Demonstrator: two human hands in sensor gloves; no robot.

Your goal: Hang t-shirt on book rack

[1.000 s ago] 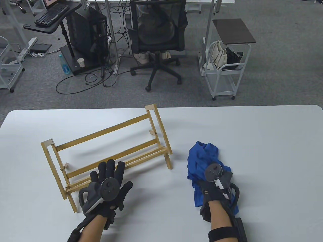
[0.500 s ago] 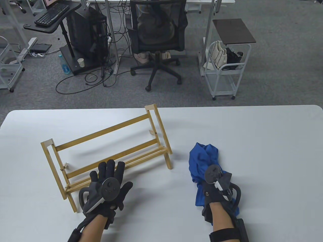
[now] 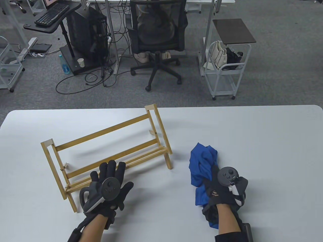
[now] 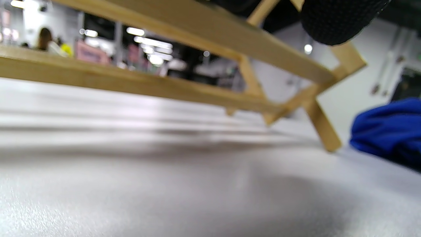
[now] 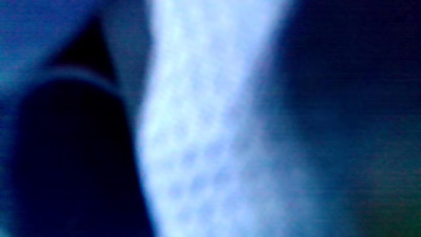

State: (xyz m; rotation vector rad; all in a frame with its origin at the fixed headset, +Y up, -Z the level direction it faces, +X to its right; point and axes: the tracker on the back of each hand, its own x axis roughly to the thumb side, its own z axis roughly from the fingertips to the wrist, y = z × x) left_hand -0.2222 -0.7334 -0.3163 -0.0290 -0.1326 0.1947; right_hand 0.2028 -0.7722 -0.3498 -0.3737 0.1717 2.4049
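Clearly crumpled blue t-shirt (image 3: 202, 163), bunched, under right hand (image 3: 222, 189)

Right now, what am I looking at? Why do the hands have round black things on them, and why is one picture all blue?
Those are a person's two hands in black sensor gloves. The round black things are trackers strapped to the backs of the hands, so a computer can follow them.

The big picture looks down at a white table. On it stands a wooden book rack and beside it lies a crumpled blue t-shirt.

The left hand rests flat on the rack's front rail. The right hand lies on the shirt and seems to grip it.

The other two pictures come from small cameras on the wrists. The left one peeks low under the rack. The right one is so close to the shirt that it shows only blurry blue.
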